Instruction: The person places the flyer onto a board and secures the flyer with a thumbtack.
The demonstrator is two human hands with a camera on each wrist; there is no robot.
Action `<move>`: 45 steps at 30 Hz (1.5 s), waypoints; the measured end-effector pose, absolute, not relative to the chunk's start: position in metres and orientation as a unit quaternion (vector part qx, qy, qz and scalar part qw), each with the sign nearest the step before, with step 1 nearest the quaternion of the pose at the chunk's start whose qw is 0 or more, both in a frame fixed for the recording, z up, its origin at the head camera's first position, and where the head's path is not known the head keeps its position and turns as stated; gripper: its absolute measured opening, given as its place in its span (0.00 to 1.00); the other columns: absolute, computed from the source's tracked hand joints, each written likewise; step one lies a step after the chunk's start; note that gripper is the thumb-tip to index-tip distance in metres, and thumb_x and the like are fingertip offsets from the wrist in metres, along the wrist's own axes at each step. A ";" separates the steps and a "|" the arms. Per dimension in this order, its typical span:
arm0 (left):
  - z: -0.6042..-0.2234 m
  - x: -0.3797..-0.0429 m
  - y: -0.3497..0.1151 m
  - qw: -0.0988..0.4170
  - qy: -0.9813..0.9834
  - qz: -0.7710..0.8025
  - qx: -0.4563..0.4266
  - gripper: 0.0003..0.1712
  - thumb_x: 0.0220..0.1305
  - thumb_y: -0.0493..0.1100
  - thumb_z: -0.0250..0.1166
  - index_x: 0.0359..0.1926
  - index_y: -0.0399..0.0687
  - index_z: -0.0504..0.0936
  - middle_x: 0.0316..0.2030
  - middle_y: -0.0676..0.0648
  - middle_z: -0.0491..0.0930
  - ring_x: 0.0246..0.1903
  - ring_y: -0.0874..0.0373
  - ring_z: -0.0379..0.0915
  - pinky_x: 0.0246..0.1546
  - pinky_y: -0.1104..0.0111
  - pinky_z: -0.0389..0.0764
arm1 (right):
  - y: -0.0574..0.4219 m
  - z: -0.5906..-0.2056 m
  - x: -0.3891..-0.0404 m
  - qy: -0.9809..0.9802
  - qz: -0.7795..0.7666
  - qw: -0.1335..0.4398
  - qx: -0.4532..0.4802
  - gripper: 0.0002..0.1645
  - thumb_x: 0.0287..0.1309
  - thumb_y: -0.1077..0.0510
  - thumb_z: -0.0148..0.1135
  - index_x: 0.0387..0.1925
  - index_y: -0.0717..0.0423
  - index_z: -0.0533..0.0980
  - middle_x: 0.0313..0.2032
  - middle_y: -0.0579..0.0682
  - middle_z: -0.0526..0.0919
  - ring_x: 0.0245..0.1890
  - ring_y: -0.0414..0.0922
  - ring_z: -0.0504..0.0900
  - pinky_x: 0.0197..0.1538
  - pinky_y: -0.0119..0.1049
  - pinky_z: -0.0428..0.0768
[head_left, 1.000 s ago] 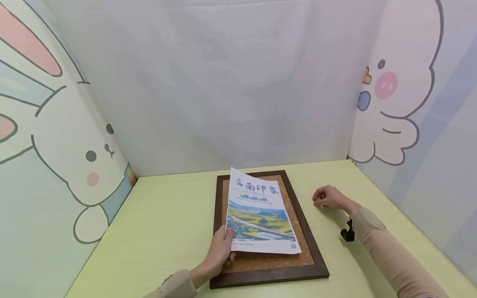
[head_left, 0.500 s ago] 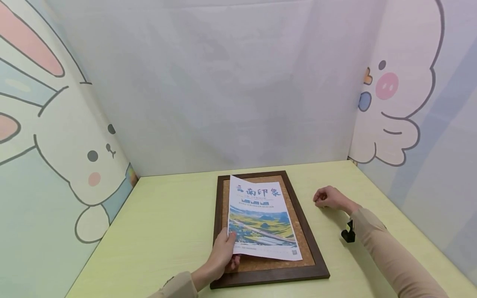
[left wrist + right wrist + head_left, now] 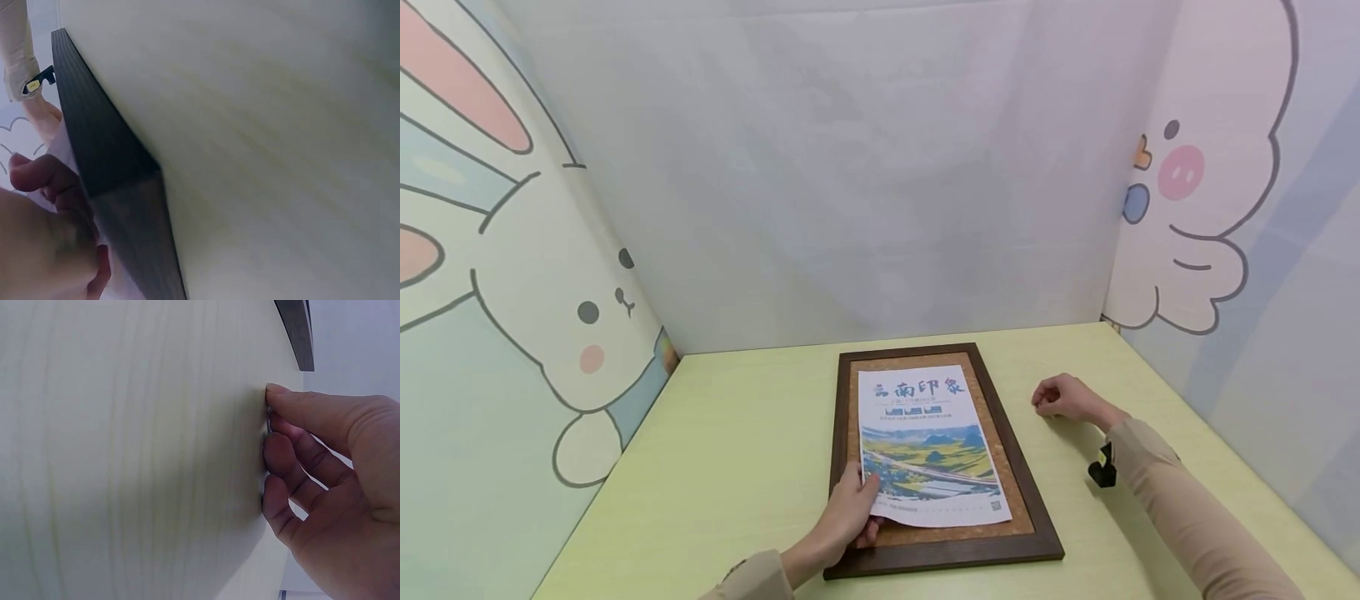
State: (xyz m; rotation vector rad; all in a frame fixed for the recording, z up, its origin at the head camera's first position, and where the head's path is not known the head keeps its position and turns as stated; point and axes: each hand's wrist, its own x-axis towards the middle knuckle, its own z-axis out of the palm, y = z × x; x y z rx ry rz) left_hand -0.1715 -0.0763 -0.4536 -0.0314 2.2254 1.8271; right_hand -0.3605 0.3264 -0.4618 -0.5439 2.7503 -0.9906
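Note:
A printed poster [image 3: 928, 450] with a mountain landscape and Chinese lettering lies over a dark-framed cork board [image 3: 943, 533]. My left hand [image 3: 847, 508] pinches the poster's lower left edge, thumb on top and fingers beneath. That lower edge bows up slightly, while the top part lies close over the cork. In the left wrist view, the left hand [image 3: 50, 231] is beside the board's dark frame corner. To the right of the board, my right hand [image 3: 1070, 398] rests its fingertips on the table. Its fingers [image 3: 279, 453] are loosely bent, with nothing visible held.
The pale yellow-green table [image 3: 737, 442] stretches around the board. A grey curtain [image 3: 850, 183] hangs behind it, and side panels with a cartoon rabbit [image 3: 550, 333] and a white cartoon figure [image 3: 1210, 192] stand left and right. A small black device [image 3: 1102, 468] is under the right wrist.
The poster's upper part has come down toward the cork and lies flatter. My left hand has shifted slightly right, keeping its grip. The right hand stays in place.

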 end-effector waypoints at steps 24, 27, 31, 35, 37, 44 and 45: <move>-0.451 -0.205 -0.115 0.093 0.942 0.134 0.293 0.49 0.60 0.70 0.57 0.74 0.49 0.57 0.76 0.36 0.44 0.75 0.36 0.34 0.70 0.38 0.41 | 0.290 -0.447 -0.399 0.895 -0.401 0.096 -0.169 0.13 0.60 0.62 0.63 0.42 0.70 0.78 0.32 0.59 0.84 0.28 0.45 0.79 0.32 0.39 0.79; -0.453 -0.206 -0.115 0.106 0.937 0.131 0.305 0.50 0.61 0.70 0.57 0.75 0.52 0.53 0.76 0.38 0.42 0.76 0.37 0.34 0.70 0.38 0.40 | 0.279 -0.442 -0.408 0.890 -0.416 0.092 -0.164 0.13 0.61 0.61 0.63 0.43 0.69 0.78 0.34 0.61 0.84 0.29 0.49 0.81 0.35 0.42 0.80; -0.456 -0.207 -0.115 0.117 0.936 0.133 0.303 0.51 0.61 0.70 0.57 0.76 0.54 0.50 0.77 0.40 0.41 0.76 0.40 0.33 0.70 0.39 0.39 | 0.262 -0.436 -0.418 0.885 -0.427 0.090 -0.161 0.14 0.62 0.60 0.62 0.44 0.68 0.78 0.38 0.64 0.84 0.33 0.54 0.81 0.37 0.45 0.81; -0.456 -0.208 -0.115 0.119 0.938 0.132 0.299 0.52 0.60 0.71 0.57 0.76 0.55 0.49 0.77 0.41 0.40 0.76 0.41 0.33 0.71 0.39 0.37 | 0.246 -0.431 -0.427 0.881 -0.432 0.092 -0.168 0.15 0.63 0.60 0.61 0.47 0.68 0.78 0.40 0.67 0.82 0.34 0.57 0.80 0.38 0.46 0.80; -0.457 -0.208 -0.115 0.119 0.938 0.131 0.299 0.52 0.60 0.71 0.57 0.76 0.55 0.49 0.77 0.42 0.41 0.77 0.42 0.32 0.71 0.39 0.36 | 0.238 -0.430 -0.431 0.880 -0.433 0.092 -0.173 0.16 0.63 0.60 0.61 0.47 0.69 0.78 0.40 0.67 0.82 0.34 0.56 0.80 0.37 0.45 0.80; -0.460 -0.210 -0.112 0.114 0.937 0.116 0.308 0.52 0.60 0.72 0.56 0.76 0.57 0.47 0.77 0.43 0.41 0.77 0.43 0.33 0.70 0.38 0.37 | 0.214 -0.429 -0.445 0.882 -0.431 0.104 -0.159 0.14 0.58 0.61 0.65 0.44 0.66 0.80 0.34 0.62 0.83 0.28 0.51 0.76 0.31 0.39 0.75; -0.461 -0.211 -0.111 0.113 0.937 0.117 0.308 0.52 0.60 0.73 0.55 0.77 0.57 0.47 0.77 0.44 0.41 0.77 0.43 0.33 0.70 0.38 0.37 | 0.211 -0.429 -0.447 0.884 -0.427 0.105 -0.159 0.14 0.58 0.60 0.66 0.43 0.65 0.80 0.33 0.60 0.83 0.28 0.50 0.75 0.31 0.39 0.74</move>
